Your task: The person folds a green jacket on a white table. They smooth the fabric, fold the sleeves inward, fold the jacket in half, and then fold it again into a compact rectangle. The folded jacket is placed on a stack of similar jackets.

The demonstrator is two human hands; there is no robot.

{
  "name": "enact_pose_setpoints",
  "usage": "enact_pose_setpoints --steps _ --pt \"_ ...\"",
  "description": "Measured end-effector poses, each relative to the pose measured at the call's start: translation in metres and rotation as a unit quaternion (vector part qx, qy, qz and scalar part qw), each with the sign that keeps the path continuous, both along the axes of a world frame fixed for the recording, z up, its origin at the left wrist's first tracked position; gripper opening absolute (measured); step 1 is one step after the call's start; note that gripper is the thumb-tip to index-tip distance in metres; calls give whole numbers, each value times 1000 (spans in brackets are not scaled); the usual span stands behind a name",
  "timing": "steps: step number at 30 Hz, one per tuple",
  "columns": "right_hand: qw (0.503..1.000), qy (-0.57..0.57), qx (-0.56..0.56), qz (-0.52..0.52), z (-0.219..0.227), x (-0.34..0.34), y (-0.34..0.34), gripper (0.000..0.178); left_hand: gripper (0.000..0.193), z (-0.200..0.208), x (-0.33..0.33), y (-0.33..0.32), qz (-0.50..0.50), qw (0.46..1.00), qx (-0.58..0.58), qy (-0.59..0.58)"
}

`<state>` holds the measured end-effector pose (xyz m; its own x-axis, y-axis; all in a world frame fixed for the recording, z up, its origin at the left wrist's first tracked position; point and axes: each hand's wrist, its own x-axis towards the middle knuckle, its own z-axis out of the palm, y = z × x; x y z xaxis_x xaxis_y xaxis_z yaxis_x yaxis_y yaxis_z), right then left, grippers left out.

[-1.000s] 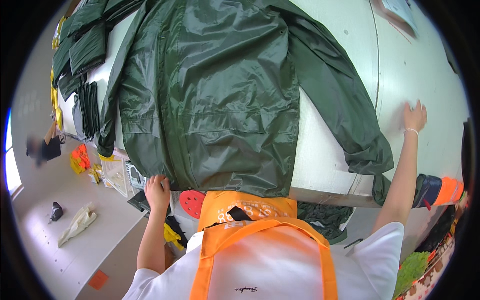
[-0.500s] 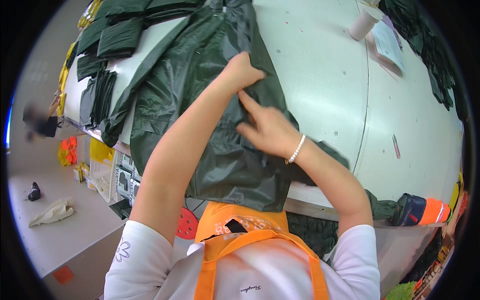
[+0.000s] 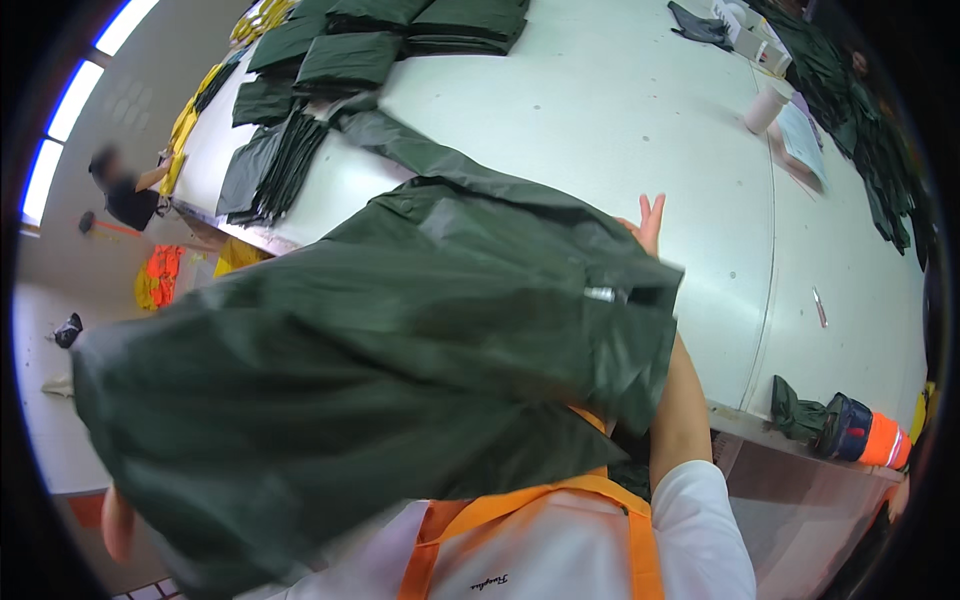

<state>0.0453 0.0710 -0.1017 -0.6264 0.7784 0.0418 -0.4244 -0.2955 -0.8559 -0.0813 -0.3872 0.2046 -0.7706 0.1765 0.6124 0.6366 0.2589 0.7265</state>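
A dark green rain jacket (image 3: pixel 430 290) is spread in the air before me, its lower left part blurred by motion. At its right end, near a small white label (image 3: pixel 600 294), my right hand (image 3: pixel 648 225) holds the fabric from the far side. Two of that hand's fingers stick up apart; the rest are partly hidden. My left hand (image 3: pixel 117 522) shows only in part at the jacket's lower left edge, blurred, and appears to grip it from behind. One sleeve (image 3: pixel 400 140) trails across the white table (image 3: pixel 700 130) toward folded green garments.
Stacks of folded green garments (image 3: pixel 350 62) lie at the far left. A white cup (image 3: pixel 768 106), papers (image 3: pixel 800 145) and a box cutter (image 3: pixel 820 307) are on the right. Near the right edge lies an orange and navy roll (image 3: pixel 870 435). Another person (image 3: pixel 130 190) stands at the left.
The jacket was lying on the table under both hands; now it is lifted and swung left toward me. My left hand has moved far down left, my right hand up and right.
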Motion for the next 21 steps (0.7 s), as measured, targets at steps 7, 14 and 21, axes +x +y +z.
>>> enact_pose_setpoints --steps 7,14,21 --pt "834 -178 415 316 75 55 -152 28 27 13 -6 -116 53 990 -53 123" --pt "827 -336 398 -210 117 284 -175 23 27 -5 -13 -112 77 978 -149 122" --pt "722 -332 380 -473 285 485 -147 15 32 -5 -1 -93 -482 837 -216 140"
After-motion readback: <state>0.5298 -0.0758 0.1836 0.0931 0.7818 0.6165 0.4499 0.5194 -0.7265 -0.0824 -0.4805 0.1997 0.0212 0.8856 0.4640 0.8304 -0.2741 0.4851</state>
